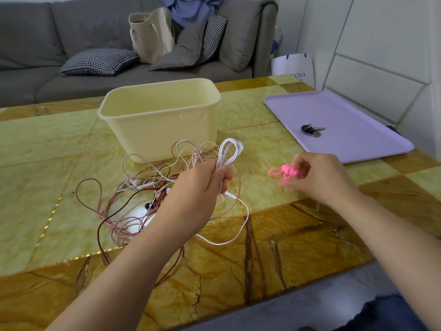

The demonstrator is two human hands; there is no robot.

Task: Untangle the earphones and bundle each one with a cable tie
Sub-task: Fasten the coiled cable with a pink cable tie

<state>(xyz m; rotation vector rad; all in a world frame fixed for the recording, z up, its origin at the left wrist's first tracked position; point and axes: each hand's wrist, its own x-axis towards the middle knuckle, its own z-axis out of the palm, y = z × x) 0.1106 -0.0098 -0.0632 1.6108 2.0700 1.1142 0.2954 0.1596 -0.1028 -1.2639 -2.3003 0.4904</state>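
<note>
Glossy yellow-green marble tabletop (pixel 262 149) under you: your left hand (pixel 198 187) pinches a coiled white earphone cable (pixel 229 151), its tail trailing below; pink and dark-red cords (pixel 114 204) lie tangled beside it. Your right hand (pixel 319 175) pinches pink cable ties (pixel 285 173). Next, probably, separate one tie and wrap the coil.

— Left hand (pixel 200 185)?
— Gripping looped white earphone (pixel 228 152) just in front of cream bin (pixel 162 115); tangled pink cords (pixel 133 201) beside bin.
— Right hand (pixel 319 177)?
— Pinching pink cable ties (pixel 287 172), right of bin.
</note>
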